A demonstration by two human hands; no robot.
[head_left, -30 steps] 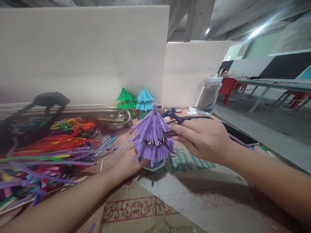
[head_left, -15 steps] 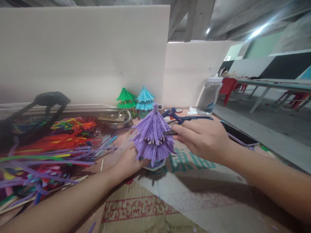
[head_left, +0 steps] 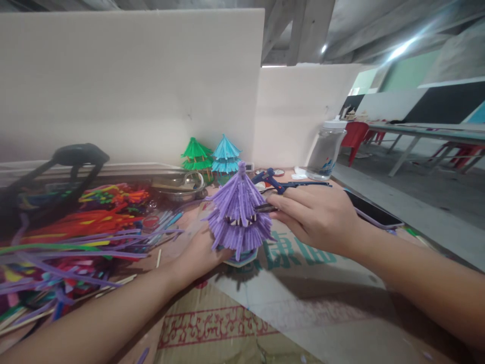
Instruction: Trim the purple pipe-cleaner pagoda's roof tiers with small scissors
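Note:
A small purple pavilion model (head_left: 241,202) with a two-tiered roof of fuzzy pipe cleaners stands upright on a pale base (head_left: 242,259) in front of me. My left hand (head_left: 204,247) holds it low on its left side, with most of the fingers hidden behind the roof. From the right, my right hand (head_left: 316,215) pinches dark, slim tweezers (head_left: 265,208). Their tips touch or lie very close to the roof's right side, between the upper and lower tiers. Pale sticks show in that gap.
A green model (head_left: 196,154) and a blue model (head_left: 226,154) stand behind. Pipe cleaners (head_left: 87,220) are heaped at left, near a metal bowl (head_left: 178,184). A glue gun (head_left: 271,179), a water bottle (head_left: 326,151) and a phone (head_left: 375,210) are to the right. Cardboard (head_left: 295,313) covers the table.

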